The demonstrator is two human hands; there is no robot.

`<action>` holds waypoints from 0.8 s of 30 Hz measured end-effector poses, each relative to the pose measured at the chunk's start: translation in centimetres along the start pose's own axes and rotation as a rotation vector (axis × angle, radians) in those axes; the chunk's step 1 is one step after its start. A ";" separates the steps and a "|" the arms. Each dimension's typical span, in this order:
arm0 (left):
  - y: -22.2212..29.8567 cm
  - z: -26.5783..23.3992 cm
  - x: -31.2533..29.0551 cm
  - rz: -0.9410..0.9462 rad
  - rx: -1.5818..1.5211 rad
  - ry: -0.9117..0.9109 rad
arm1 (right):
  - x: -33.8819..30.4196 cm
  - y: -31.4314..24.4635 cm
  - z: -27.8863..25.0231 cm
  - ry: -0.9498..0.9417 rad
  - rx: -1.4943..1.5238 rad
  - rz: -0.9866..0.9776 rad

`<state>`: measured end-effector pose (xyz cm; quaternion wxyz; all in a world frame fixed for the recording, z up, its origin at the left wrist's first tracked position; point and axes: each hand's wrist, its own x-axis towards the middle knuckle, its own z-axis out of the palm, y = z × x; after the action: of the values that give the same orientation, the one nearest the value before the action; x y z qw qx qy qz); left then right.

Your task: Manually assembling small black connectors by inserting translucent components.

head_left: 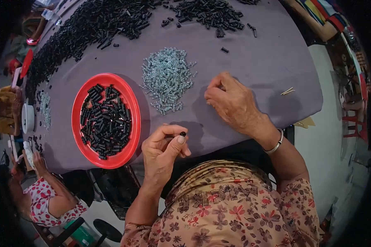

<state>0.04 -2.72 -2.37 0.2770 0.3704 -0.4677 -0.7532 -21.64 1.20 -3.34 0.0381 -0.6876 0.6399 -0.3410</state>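
Observation:
Between the thumb and forefinger of my left hand is a small black plastic tube, its end pointing up. My right hand hovers over the cloth to the right, fingers curled and tips pressed together. Whatever those fingertips hold, if anything, cannot be made out. A heap of small silvery coil springs lies just beyond both hands. Left of my left hand sits a red oval tray with many short black plastic tubes in it.
Large piles of black plastic pieces cover the far left of the grey tablecloth; another pile lies at the back. Thin pale sticks lie at right. Other people sit around the table, one in a spotted top at lower left.

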 end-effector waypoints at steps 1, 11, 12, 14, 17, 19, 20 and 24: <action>0.1 -0.1 0.1 -0.009 0.013 -0.016 | 0.2 -0.1 -0.1 -0.010 0.000 -0.006; 0.0 -0.5 0.6 -0.028 0.005 -0.087 | 1.8 1.2 -1.2 0.018 0.499 0.456; -0.1 -0.5 0.6 -0.028 0.004 -0.088 | 1.9 1.4 -1.4 -0.025 0.542 0.488; -0.1 -0.5 0.6 -0.027 0.005 -0.096 | 1.9 1.9 -1.4 -0.042 0.584 0.466; -0.1 -0.4 0.6 -0.030 0.025 -0.097 | 2.2 1.6 -1.5 -0.044 0.709 0.498; -0.1 -0.5 0.6 -0.024 0.018 -0.097 | 2.2 1.3 -1.2 -0.029 0.791 0.554; -0.1 -0.6 0.6 -0.017 0.011 -0.100 | 2.1 1.3 -1.0 0.007 0.825 0.540; 0.1 -0.6 0.7 -0.026 0.015 -0.100 | 1.7 1.4 -0.7 0.062 0.875 0.519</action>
<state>0.13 -3.56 -2.64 0.2405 0.3406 -0.4817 -0.7708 -23.33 -0.31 -2.76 0.3870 -0.4154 0.5875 -0.5766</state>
